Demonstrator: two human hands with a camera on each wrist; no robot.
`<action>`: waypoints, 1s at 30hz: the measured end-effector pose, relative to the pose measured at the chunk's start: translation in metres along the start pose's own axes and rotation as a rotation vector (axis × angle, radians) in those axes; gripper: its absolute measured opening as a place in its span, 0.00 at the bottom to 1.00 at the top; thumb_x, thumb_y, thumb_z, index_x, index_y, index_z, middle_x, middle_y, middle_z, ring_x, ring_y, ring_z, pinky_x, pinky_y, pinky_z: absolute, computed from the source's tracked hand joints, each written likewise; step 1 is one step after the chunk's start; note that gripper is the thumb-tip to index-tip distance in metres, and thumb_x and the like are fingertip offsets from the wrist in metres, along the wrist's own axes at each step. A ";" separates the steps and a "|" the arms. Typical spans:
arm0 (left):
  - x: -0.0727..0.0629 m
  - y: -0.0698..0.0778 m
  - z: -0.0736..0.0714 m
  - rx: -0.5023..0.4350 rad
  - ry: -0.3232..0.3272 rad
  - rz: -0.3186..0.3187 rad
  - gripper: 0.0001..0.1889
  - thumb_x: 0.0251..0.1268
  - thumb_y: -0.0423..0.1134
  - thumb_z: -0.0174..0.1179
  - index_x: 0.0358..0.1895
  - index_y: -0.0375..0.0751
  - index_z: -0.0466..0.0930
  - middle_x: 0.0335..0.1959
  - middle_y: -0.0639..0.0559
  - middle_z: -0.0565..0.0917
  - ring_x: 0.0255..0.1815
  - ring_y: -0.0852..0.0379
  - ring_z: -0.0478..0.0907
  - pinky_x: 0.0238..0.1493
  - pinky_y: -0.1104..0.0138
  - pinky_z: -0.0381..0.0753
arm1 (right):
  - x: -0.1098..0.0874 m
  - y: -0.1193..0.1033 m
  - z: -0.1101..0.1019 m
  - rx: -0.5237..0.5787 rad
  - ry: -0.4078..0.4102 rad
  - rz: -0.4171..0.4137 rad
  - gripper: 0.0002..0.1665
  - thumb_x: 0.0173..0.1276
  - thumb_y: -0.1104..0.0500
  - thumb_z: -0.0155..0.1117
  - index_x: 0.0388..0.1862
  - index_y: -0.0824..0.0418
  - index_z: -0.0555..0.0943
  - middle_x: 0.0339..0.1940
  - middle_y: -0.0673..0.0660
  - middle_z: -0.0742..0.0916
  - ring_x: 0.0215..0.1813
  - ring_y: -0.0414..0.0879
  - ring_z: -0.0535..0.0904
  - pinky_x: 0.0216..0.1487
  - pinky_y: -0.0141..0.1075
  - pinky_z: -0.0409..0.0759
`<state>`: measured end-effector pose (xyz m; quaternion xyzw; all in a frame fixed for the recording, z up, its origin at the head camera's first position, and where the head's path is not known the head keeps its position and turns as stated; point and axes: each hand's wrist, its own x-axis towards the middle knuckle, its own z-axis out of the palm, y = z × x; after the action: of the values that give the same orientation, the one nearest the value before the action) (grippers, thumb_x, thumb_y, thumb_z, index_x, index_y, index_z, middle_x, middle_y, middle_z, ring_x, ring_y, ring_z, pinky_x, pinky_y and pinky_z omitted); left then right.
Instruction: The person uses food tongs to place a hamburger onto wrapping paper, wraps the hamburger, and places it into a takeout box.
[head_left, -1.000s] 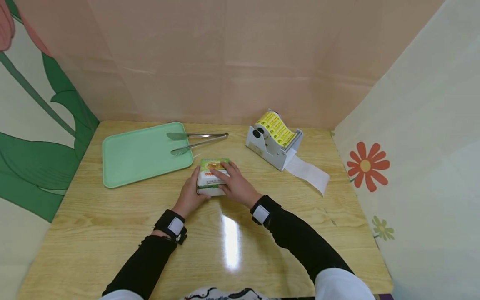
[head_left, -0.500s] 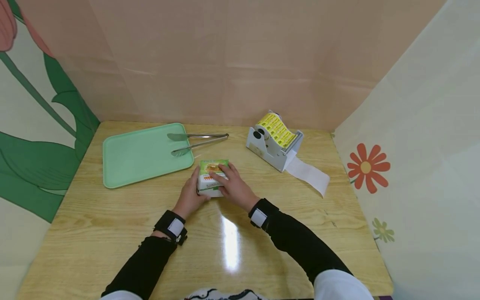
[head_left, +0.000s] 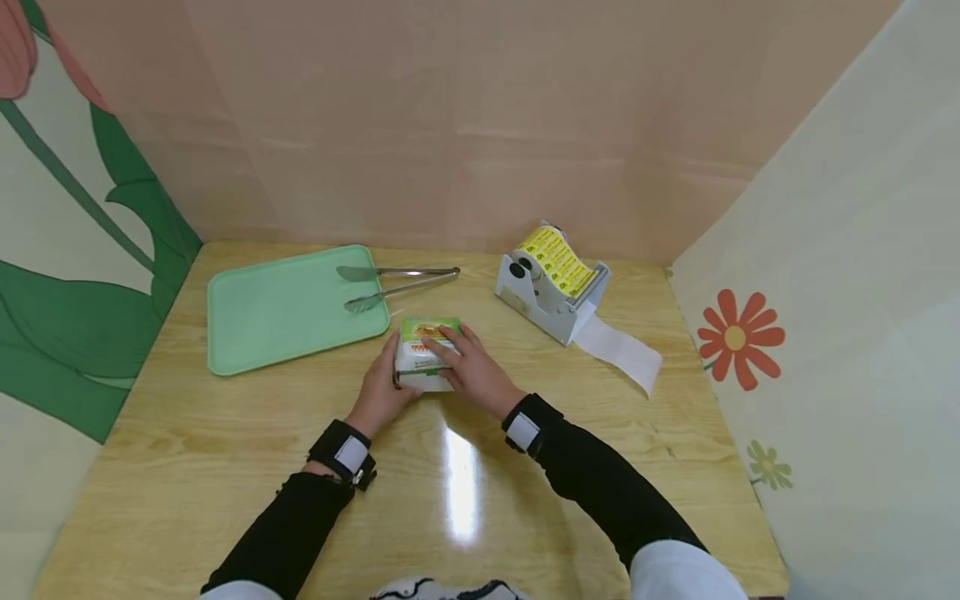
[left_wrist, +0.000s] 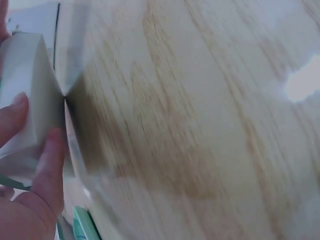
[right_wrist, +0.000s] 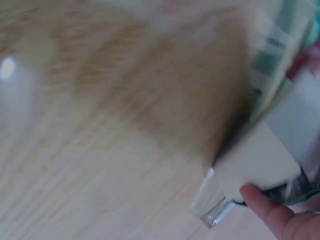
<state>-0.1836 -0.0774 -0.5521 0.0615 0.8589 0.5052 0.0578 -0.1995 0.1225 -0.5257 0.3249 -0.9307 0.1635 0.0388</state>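
Note:
Both hands hold a small white-and-green burger box (head_left: pixel 420 357) with a burger printed on its lid, just right of the tray's near corner in the head view. The left hand (head_left: pixel 378 392) grips the left side, its thumb at the near lower edge. From the right, the right hand (head_left: pixel 480 373) spreads fingers over the lid, its thumb by the near side. In the left wrist view the left hand (left_wrist: pixel 37 200) lies against the box (left_wrist: pixel 22 80). The right wrist view has the thumb of the right hand (right_wrist: pixel 277 215) touching the box's plain side (right_wrist: pixel 260 162).
Behind and left lies a green tray (head_left: pixel 270 312). Metal tongs (head_left: pixel 412 279) rest partly over its right edge. At the back right stands a label dispenser (head_left: pixel 551 287) with a yellow sticker roll, its white backing strip (head_left: pixel 618 348) trailing onto the wooden table (head_left: pixel 585 500).
The right hand and the box shift very slightly. The right hand's fingers stay over the lid and the left hand keeps its grip. Tray, tongs and dispenser stay in place.

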 end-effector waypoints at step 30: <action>-0.017 -0.010 0.006 0.003 0.039 -0.001 0.10 0.59 0.41 0.65 0.35 0.36 0.83 0.68 0.29 0.61 0.68 0.32 0.60 0.62 0.45 0.67 | 0.006 0.002 -0.013 0.216 -0.062 0.123 0.38 0.70 0.48 0.56 0.76 0.46 0.54 0.74 0.61 0.61 0.75 0.64 0.51 0.68 0.56 0.62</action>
<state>-0.1659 -0.0800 -0.5631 0.0514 0.8607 0.5049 0.0413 -0.2064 0.1251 -0.5127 0.2743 -0.9267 0.2546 -0.0350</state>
